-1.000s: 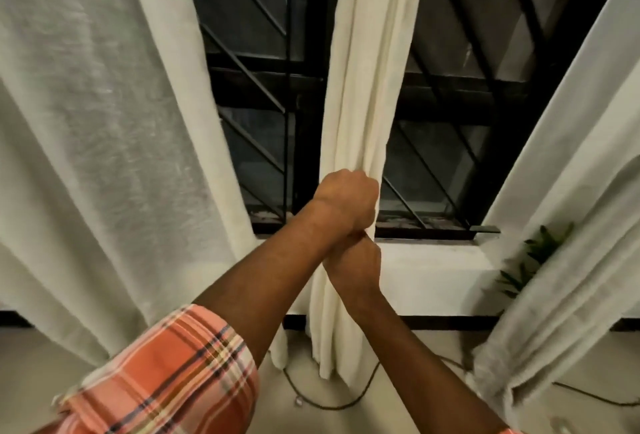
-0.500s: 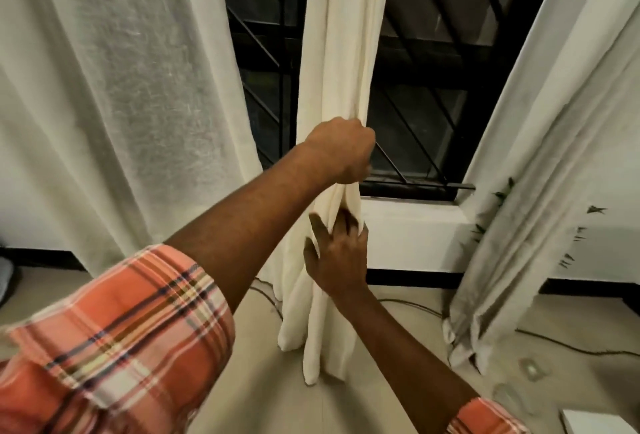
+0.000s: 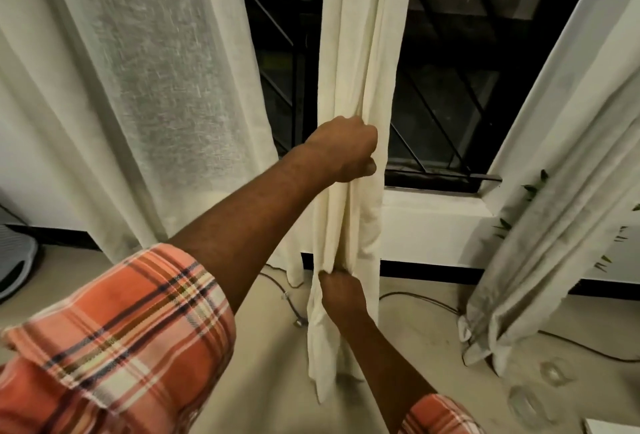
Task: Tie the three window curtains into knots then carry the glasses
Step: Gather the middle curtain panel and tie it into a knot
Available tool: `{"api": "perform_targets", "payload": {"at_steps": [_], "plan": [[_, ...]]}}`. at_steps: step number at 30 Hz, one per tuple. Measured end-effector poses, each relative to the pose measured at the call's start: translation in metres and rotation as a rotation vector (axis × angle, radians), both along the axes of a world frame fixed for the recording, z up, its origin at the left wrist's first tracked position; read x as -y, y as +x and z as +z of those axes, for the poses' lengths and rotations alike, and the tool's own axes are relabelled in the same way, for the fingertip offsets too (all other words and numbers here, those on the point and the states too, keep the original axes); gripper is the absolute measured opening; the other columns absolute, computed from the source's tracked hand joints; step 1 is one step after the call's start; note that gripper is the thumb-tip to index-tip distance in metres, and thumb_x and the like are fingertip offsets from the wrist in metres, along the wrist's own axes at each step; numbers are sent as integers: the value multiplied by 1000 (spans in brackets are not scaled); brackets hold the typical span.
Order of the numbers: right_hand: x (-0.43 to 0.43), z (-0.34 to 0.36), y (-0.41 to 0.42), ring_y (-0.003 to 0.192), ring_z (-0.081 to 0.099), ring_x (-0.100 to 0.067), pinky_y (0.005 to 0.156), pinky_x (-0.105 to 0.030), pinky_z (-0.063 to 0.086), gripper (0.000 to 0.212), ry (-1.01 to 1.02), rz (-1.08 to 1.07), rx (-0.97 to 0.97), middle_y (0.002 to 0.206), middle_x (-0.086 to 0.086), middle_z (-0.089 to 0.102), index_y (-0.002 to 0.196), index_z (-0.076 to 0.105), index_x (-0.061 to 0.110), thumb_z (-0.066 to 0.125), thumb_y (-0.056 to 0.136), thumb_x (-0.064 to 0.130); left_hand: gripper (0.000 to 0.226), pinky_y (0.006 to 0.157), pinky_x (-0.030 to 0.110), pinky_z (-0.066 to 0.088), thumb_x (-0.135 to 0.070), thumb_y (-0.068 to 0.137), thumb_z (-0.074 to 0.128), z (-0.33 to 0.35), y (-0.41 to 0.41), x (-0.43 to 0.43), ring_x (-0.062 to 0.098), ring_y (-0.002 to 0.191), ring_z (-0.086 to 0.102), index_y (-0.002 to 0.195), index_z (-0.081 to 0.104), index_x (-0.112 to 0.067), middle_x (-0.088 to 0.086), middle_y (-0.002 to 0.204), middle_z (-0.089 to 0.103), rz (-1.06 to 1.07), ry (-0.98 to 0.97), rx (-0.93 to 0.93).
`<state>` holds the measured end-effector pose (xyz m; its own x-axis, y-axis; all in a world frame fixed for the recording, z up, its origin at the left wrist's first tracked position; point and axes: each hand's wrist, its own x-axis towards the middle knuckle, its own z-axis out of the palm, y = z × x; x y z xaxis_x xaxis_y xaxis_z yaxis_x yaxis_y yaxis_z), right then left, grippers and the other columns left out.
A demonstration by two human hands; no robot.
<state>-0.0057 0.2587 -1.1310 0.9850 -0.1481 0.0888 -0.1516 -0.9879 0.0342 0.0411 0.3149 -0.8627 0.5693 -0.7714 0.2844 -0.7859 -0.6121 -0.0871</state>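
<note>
The middle curtain hangs in front of the centre of the window, gathered into a narrow cream bundle of vertical folds that reaches down to the floor. The left hand is closed in a fist round the bundle at about sill height, with the thumb pressed against the cloth. Straight below it the right hand grips the same bundle lower down, its fingers curled into the folds, so the cloth runs taut between the two hands and hangs loose beneath the lower one. The left curtain hangs wide and sheer on the left, and the right curtain falls at a slant on the right; both hang loose. Near the foot of the right curtain, the glasses stand on the floor, clear and blurred. Behind the curtains is a dark window grille above a white sill. A cable trails along the floor by the wall, and green leaves show beside the right curtain. Both forearms come out of rolled orange plaid sleeves.
</note>
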Motion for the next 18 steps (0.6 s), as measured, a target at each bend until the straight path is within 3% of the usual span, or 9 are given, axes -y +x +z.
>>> {"api": "perform_targets", "payload": {"at_steps": [2, 4, 8, 12, 16, 18], "plan": [[3, -5, -1, 85, 69, -24, 72, -33, 53, 17, 11, -34, -17, 91, -9, 70, 98, 67, 13, 52, 91, 8, 30, 71, 34, 48, -34, 92, 55, -9, 10, 3, 22, 73, 52, 105, 62, -8, 8, 90, 57, 6, 12, 9], [6, -8, 3, 63, 69, -19, 55, -26, 51, 4, 14, -45, -1, 70, -5, 68, 77, 69, 15, 71, 77, 11, 30, 69, 34, 44, -36, 93, 52, -34, 17, 7, 22, 77, 51, 106, 60, -10, 7, 94, 57, 20, 99, -6], [13, -17, 8, 38, 54, -10, 38, -16, 37, 24, 64, -55, 85, 47, 3, 56, 53, 63, 22, 86, 46, 18, 33, 74, 35, 45, -34, 96, 48, -118, 24, 16, 29, 97, 61, 113, 59, -8, 11, 111, 62, 83, 239, -157], [13, -20, 14, 37, 55, -12, 37, -16, 37, 20, 55, -28, 183, 50, 1, 59, 54, 66, 20, 86, 56, 24, 36, 77, 36, 47, -29, 97, 44, -165, 35, 29, 32, 102, 62, 125, 51, -7, 13, 115, 62, 99, 221, -211], [24, -23, 26, 30, 49, -13, 34, -13, 31, 29, 55, -77, 280, 41, 1, 53, 44, 61, 18, 90, 44, 18, 40, 79, 37, 47, -31, 97, 45, -175, 49, 42, 33, 103, 61, 128, 50, -7, 13, 116, 62, 63, 203, -208], [30, -26, 34, 30, 48, -13, 34, -14, 32, 30, 49, -81, 294, 40, 1, 52, 43, 60, 18, 90, 42, 15, 38, 79, 36, 45, -35, 97, 45, -181, 54, 44, 32, 105, 60, 120, 57, -7, 13, 116, 61, 38, 223, -252]]}}
